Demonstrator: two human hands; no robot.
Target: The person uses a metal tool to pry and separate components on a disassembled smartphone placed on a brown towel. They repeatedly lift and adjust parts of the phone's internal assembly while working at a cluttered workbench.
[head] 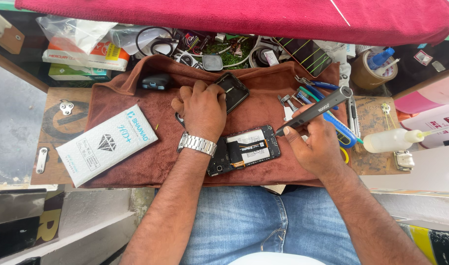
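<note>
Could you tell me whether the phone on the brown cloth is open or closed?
Open: the phone lies with its back off, battery and inner parts exposed.

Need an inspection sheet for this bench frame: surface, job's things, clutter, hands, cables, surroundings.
Surface: brown towel spread over a worn wooden bench.
Job's things: opened phone, back off, battery showing, lies flat on the towel; dark back cover lies beyond it.
Clutter: white flat packet on the towel's left; blue-handled pliers, tape roll and squeeze bottle at right.
Hands: left hand, fingers curled, rests on the towel touching the back cover; right hand grips a grey electric screwdriver, tip at the phone's edge.
Cables: black coil and loose wires at the bench's back.
Surroundings: red cloth across the top; the person's jeans below.
</note>
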